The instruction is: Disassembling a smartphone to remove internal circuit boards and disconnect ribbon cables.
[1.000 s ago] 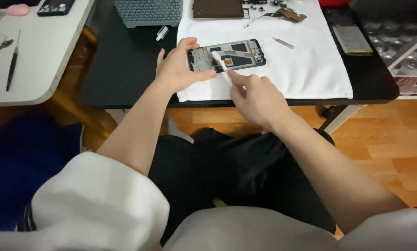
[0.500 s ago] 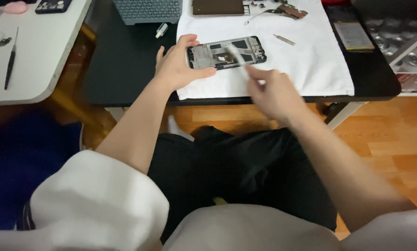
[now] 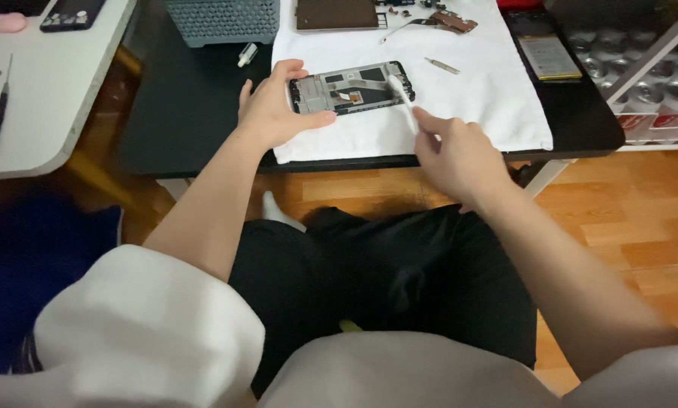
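Note:
An opened phone frame point(image 3: 352, 87) lies on a white cloth point(image 3: 490, 98) on the black table. My left hand point(image 3: 273, 112) grips the frame's left end, thumb along its near edge and fingers over the far edge. In my right hand point(image 3: 460, 155) is a thin white stick-like tool point(image 3: 401, 94), pinched between thumb and fingers. Its tip rests on the frame's right end.
A brown flat panel point(image 3: 336, 13), small circuit parts point(image 3: 451, 19) and a metal tool point(image 3: 442, 66) lie farther back on the cloth. A grey basket point(image 3: 222, 19) and small bottle point(image 3: 247, 54) stand at left. A white desk point(image 3: 44, 98) holds a screwdriver point(image 3: 0, 115). A shelf of cans point(image 3: 648, 75) is at right.
My right hand has drawn back to the right, and the white tool's tip has moved from the frame's middle to its right end. My left hand kept its hold on the frame.

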